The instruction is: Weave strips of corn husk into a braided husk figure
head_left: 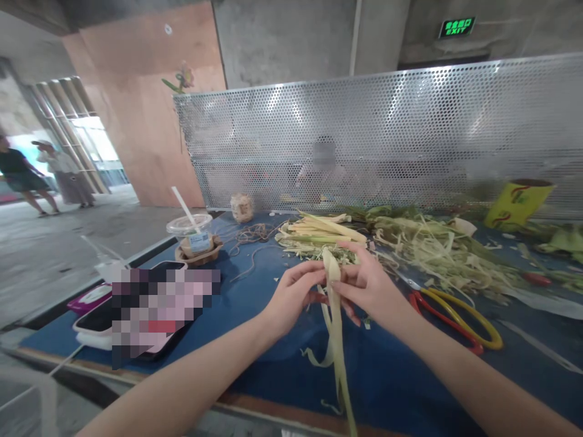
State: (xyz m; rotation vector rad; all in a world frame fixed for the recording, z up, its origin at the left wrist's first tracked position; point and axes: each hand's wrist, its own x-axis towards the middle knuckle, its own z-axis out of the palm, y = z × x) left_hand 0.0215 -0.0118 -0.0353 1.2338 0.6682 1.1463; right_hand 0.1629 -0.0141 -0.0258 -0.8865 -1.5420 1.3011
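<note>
A long, pale green strip of plant husk (336,328) hangs from both my hands over the blue table, with thinner torn strands dangling beside it. My left hand (296,294) pinches its upper part from the left, thumb near the top fold. From the right, my right hand (367,285) closes its thumb and fingers on the same part, its index finger reaching forward. Some of my fingertips are hidden behind the husk. Just beyond the hands lies a bundle of yellowish stalks (319,230). Scissors (455,318) with red and yellow handles lie right of my right forearm.
Loose husk shreds (446,252) cover the right side, near a yellow tube (519,203). String (252,233), a lidded cup (194,237) with a straw and phones (155,303) are on the left. A perforated metal screen (364,133) stands at the back, a person (323,164) behind it.
</note>
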